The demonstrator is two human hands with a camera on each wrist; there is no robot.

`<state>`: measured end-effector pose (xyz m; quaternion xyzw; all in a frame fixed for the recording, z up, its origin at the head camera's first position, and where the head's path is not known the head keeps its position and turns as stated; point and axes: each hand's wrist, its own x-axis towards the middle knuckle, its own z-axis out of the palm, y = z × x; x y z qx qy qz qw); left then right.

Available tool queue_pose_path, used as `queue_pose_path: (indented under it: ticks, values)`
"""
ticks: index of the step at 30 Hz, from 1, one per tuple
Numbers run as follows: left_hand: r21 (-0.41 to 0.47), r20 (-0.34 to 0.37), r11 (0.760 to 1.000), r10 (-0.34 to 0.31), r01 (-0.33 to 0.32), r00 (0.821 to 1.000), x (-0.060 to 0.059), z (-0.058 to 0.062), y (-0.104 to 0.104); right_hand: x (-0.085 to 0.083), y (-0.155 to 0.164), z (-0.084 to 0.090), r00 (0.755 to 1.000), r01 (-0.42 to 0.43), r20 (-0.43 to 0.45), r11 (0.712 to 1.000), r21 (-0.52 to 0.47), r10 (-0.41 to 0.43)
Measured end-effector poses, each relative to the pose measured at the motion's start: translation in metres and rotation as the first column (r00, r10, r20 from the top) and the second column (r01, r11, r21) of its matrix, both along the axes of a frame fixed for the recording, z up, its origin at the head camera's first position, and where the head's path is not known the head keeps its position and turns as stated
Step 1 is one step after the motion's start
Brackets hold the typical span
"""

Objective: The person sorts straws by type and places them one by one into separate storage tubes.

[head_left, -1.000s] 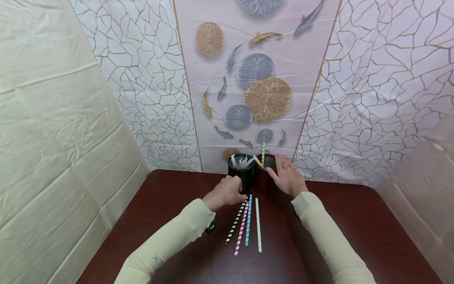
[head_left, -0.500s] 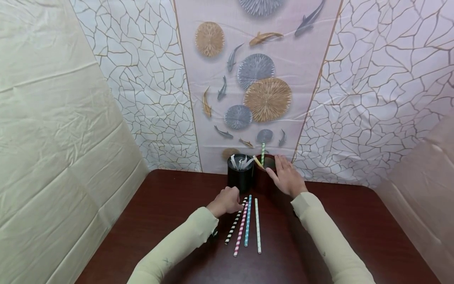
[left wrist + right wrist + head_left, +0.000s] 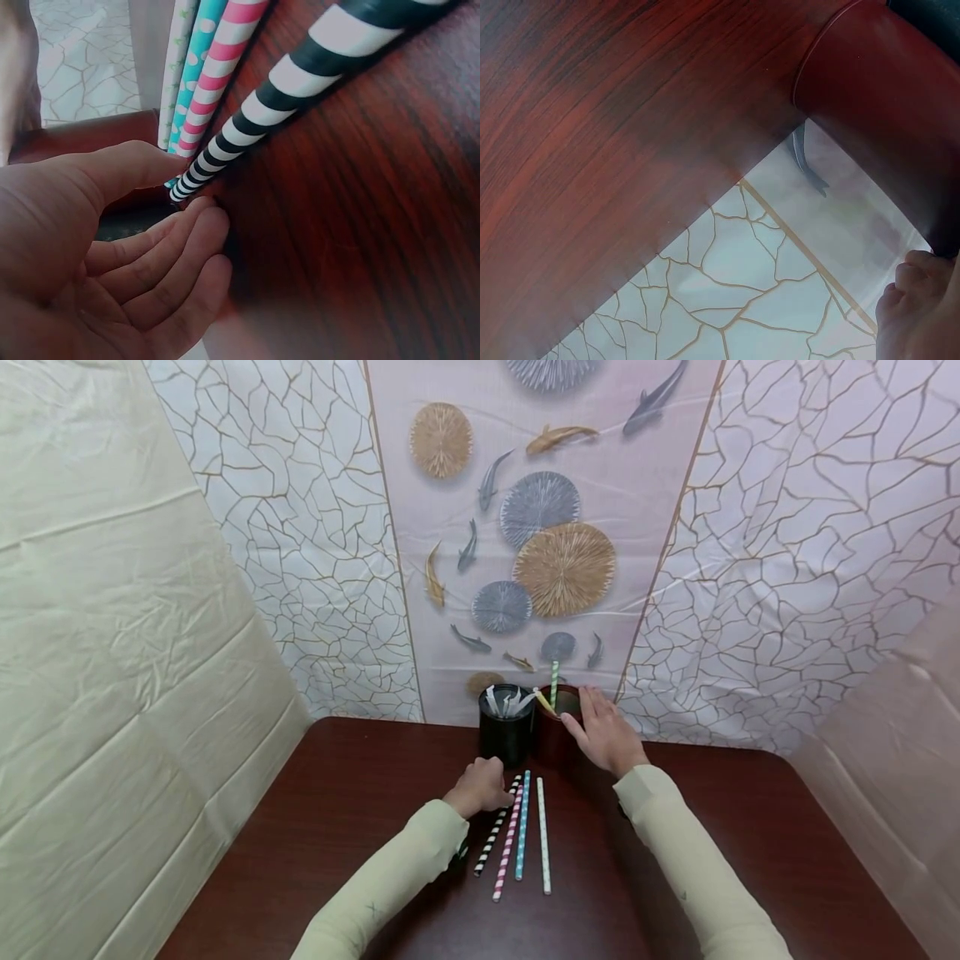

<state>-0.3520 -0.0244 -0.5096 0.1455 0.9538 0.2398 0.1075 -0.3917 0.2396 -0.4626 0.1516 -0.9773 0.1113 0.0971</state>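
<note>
Left hand: the left hand (image 3: 477, 786) rests on the desk (image 3: 750, 827) at the far end of the black-and-white straw (image 3: 494, 829); its fingers (image 3: 180, 247) are loosely curled, and the thumb and fingertips close in on that straw's tip, touching or just short of it, I cannot tell which.
Right hand: the right hand (image 3: 606, 737) lies against the dark red cup (image 3: 553, 739), fingers fairly straight, fingertips up at the rim.
Black-and-white straw: flat on the desk, leftmost of four, slanting from the left hand toward the near edge.
Other straws: the pink striped straw (image 3: 507, 843), the blue dotted straw (image 3: 521, 825) and the pale green straw (image 3: 542, 835) lie just beside it, side by side, spreading slightly toward the near edge.
Dark red cup: upright at the back of the desk by the wall, with a green striped straw (image 3: 554, 684) standing in it and a yellow straw (image 3: 543, 702) leaning at the rim.
Black cup: the black cup (image 3: 506, 729) stands touching the red one on its left, holding white pieces that I cannot make out.
Backdrop: patterned cloth (image 3: 525, 527) with fish and round leaves hangs behind the cups.
</note>
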Motion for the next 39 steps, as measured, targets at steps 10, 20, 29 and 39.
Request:
queue_pose_path:
  ticks: [10, 20, 29, 39]
  values:
    - [0.008, 0.007, 0.999, 0.054, -0.054, 0.999, 0.001, -0.004, 0.004, 0.001, 0.000, 0.000, 1.000, -0.001, 0.000, 1.000, 0.003, 0.001]
    - [0.053, 0.090, 0.992, 0.109, -0.114, 0.990, 0.006, 0.008, 0.005, 0.002, -0.001, 0.002, 1.000, 0.004, 0.003, 1.000, -0.005, -0.004]
    - [0.062, 0.125, 0.991, 0.107, -0.115, 0.986, 0.003, 0.007, 0.003, 0.005, -0.001, 0.002, 1.000, 0.005, 0.002, 1.000, -0.012, -0.004]
    - [0.130, 0.147, 0.986, 0.089, -0.108, 0.985, 0.005, 0.008, 0.001, 0.003, -0.001, 0.002, 1.000, 0.010, 0.007, 1.000, -0.012, -0.010]
